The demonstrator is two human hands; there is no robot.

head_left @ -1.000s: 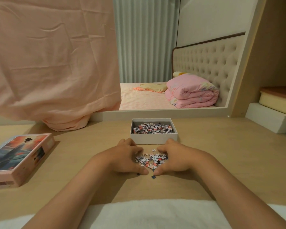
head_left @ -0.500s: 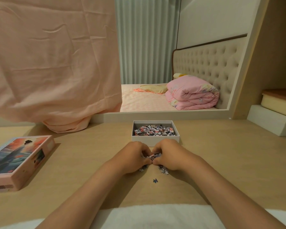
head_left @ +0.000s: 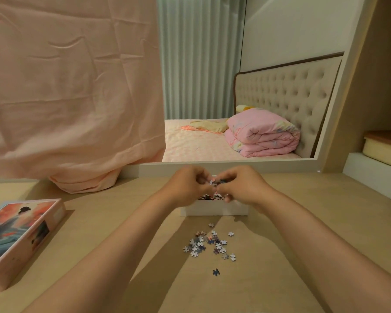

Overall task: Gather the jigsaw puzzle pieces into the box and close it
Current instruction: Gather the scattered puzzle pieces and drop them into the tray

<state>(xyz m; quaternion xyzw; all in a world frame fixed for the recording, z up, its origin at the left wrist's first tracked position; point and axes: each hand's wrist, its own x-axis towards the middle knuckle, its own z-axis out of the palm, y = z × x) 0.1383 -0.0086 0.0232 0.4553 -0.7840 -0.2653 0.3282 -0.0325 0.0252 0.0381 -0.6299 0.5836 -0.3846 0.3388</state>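
- Both hands are raised together over the open box. The left hand (head_left: 187,187) and the right hand (head_left: 243,187) face each other, nearly meeting at the fingertips.
- Each hand has its fingers curled inward, pinching a clump of puzzle pieces (head_left: 216,182) held between the two. The fingers are blurred, so the exact grip of each one cannot be made out.
- Directly beneath the hands stands the white box (head_left: 215,210), its near wall facing the person. More pieces lie inside it, showing just under the fingers.
- Nearer the person than the hands, between the two forearms, loose pieces (head_left: 209,243) lie scattered on the table (head_left: 303,233), just in front of the box.
- One dark piece (head_left: 216,272) lies apart from that scatter, closer still to the person.
- Well to the left of the left hand rests the box lid (head_left: 20,233), picture side up.
- Beyond the left hand hangs a pink cloth (head_left: 72,86), its hem bunched on the table.
- Beyond the right hand, a folded pink quilt (head_left: 262,136) lies on a bed.
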